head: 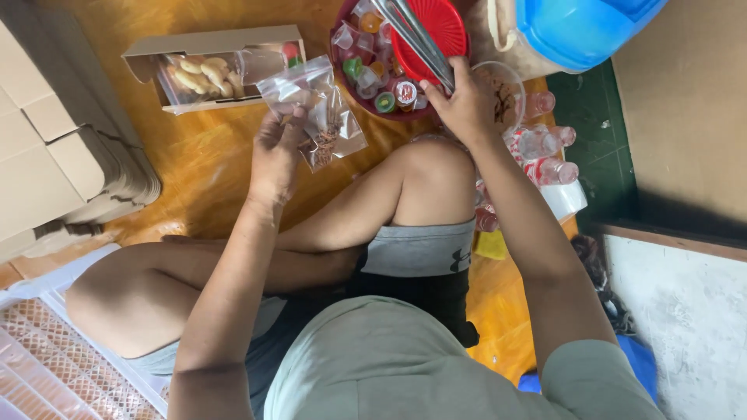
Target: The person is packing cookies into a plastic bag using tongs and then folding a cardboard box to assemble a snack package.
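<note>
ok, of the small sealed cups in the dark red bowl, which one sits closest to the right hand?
The cup with the red and white lid, at the bowl's near edge, just left of the right hand that grips the metal tongs. The green-lidded cup lies farther left.

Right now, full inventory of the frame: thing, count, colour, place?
plastic bag: one, clear, brown bits inside, held above the floor, left of centre
tongs: one pair, metal, over the basin
basin: one, dark red, top centre, holds small sauce cups
lid: one, red, in the basin
snack box: one, cardboard, open, upper left
flat boxes: a stack, pale cardboard, far left
bottles: several, clear, right of the knee
tub: one, blue, top right
crate: one, white, lower left
left hand: grip on the plastic bag
right hand: grip on the tongs
</note>
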